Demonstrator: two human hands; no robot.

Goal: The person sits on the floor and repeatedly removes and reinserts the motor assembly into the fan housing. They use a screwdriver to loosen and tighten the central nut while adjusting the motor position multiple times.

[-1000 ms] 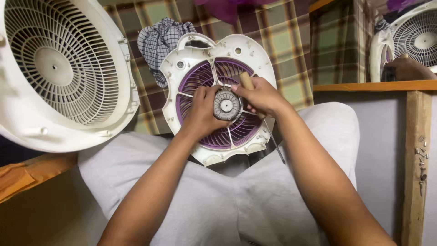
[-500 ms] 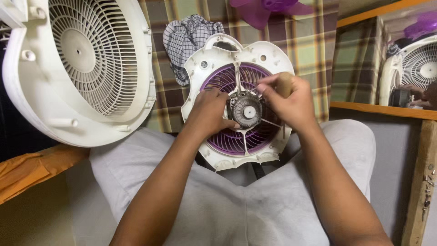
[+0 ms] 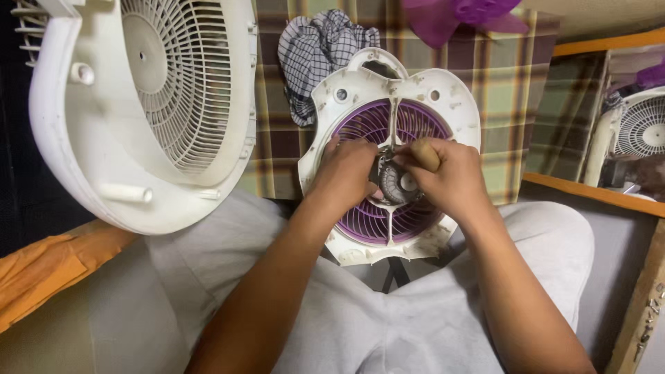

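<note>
White plastic fan housing rests propped on the person's lap, left hand fingers pressed around the grey motor, right hand fingers clenched on a wooden-handled screwdriver, whose tip might slip and gouge the purple grille.

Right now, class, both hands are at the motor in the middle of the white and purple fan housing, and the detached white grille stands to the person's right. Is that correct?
Not quite. Both the left hand and the right hand are at the motor in the middle of the white and purple fan housing, but the detached white grille stands to the person's left, as the head view shows.
</note>
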